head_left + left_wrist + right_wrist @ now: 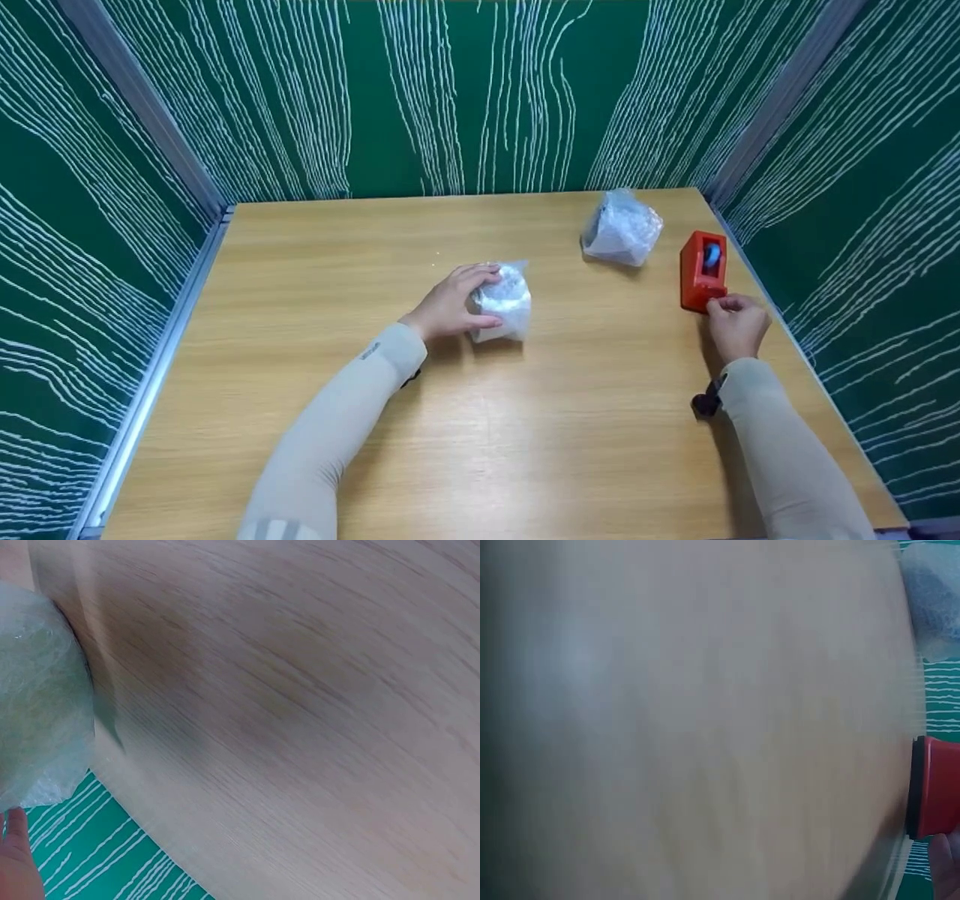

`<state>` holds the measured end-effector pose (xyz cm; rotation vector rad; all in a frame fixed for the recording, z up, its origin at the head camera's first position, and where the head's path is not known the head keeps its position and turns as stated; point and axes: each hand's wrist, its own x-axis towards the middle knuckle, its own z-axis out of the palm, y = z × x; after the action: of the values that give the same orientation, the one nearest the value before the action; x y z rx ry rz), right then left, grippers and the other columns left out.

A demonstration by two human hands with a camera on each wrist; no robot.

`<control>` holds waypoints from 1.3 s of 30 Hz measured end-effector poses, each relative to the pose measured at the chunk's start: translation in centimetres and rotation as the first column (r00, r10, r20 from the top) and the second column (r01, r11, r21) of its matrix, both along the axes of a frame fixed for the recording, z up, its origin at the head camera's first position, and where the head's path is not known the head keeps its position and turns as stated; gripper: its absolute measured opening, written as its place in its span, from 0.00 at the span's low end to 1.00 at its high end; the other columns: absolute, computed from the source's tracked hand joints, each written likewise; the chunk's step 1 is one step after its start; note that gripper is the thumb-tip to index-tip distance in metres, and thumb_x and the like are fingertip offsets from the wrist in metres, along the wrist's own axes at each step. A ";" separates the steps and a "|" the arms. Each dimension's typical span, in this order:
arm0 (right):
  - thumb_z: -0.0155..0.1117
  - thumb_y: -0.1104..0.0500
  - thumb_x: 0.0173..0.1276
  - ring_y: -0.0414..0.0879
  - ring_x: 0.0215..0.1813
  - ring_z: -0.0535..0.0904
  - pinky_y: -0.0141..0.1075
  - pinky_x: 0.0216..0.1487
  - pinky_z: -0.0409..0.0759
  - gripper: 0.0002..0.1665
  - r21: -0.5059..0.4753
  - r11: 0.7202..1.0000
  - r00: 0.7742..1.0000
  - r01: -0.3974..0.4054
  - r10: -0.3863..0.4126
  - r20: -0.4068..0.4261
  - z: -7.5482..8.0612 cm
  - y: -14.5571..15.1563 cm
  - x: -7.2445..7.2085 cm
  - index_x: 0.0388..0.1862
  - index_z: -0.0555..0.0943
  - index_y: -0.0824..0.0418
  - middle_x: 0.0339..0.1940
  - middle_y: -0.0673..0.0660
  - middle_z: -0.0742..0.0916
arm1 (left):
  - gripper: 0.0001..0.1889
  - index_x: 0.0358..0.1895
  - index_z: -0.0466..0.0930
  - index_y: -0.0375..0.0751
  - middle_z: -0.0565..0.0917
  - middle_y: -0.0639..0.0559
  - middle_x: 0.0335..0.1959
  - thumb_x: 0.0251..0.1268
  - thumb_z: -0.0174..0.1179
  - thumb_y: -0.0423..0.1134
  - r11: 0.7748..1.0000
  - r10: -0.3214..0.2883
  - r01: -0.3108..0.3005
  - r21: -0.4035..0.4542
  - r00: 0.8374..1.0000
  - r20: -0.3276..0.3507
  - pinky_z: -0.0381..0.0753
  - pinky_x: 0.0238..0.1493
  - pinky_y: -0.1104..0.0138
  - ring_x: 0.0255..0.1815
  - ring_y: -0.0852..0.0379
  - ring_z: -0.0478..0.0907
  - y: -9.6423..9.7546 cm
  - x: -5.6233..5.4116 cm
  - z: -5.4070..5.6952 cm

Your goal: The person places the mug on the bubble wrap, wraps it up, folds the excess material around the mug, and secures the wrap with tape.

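My left hand [454,301] holds a bubble-wrapped bundle [506,304] near the middle of the table, fingers over its far side and thumb along its near side. In the left wrist view the clear bubble wrap [41,697] fills the left edge, with a fingertip [16,829] at its lower end. On the right stands a red tape dispenser [694,277] with a blue-cored roll [711,255]. My right hand [737,328] pinches at the dispenser's front end, where the tape comes off; the strip itself is hidden by the fingers. The dispenser [937,787] also shows in the right wrist view.
A second bubble-wrapped bundle [622,229] sits at the back right of the wooden table [337,255], left of and behind the dispenser. Green panels with white lines [525,90] wall the table at the back and both sides, framed by metal posts [142,97].
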<state>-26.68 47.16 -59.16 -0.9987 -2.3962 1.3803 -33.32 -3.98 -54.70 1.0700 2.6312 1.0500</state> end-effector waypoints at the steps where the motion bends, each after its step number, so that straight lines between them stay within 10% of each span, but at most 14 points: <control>1: 0.63 0.51 0.82 0.47 0.68 0.69 0.38 0.76 0.80 0.20 -0.017 1.000 1.000 -0.001 0.000 -0.004 0.0 0.0 0.1 0.63 0.87 0.62 0.73 0.55 0.77 | 0.40 0.79 0.74 0.50 0.68 0.57 0.86 0.67 0.76 0.59 1.000 0.003 -0.003 -0.001 1.000 0.002 0.58 0.89 0.50 0.89 0.51 0.59 0.0 0.0 0.1; 18: 0.70 0.45 0.78 0.41 0.65 0.65 0.30 0.68 0.75 0.22 -0.047 0.999 0.991 -0.017 0.010 -0.130 2.4 -2.1 0.3 0.59 0.89 0.58 0.53 0.38 0.73 | 0.41 0.79 0.73 0.52 0.67 0.58 0.86 0.66 0.76 0.60 1.000 0.014 -0.014 -0.013 1.000 0.000 0.59 0.89 0.49 0.88 0.50 0.60 0.1 0.0 0.1; 31: 0.74 0.40 0.73 0.41 0.68 0.65 0.32 0.72 0.77 0.30 -0.072 0.990 0.971 -0.121 0.103 -0.214 4.0 -4.1 -0.4 0.67 0.86 0.55 0.60 0.39 0.74 | 0.41 0.79 0.74 0.48 0.68 0.55 0.86 0.66 0.76 0.58 1.000 -0.007 0.007 -0.010 1.000 -0.028 0.59 0.89 0.50 0.88 0.48 0.60 0.1 -0.1 0.1; 39: 0.75 0.48 0.75 0.45 0.66 0.72 0.28 0.65 0.78 0.28 -0.017 0.973 0.924 -0.229 0.212 -0.318 5.2 -6.1 -0.9 0.69 0.84 0.57 0.57 0.39 0.76 | 0.41 0.80 0.73 0.52 0.66 0.58 0.86 0.67 0.76 0.60 1.000 0.011 -0.011 -0.020 1.000 0.001 0.59 0.89 0.49 0.89 0.50 0.59 0.2 0.1 0.4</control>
<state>-27.56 41.08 -53.94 -0.4802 -2.2911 1.5517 -33.24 -3.79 -54.31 1.0517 2.6446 1.0231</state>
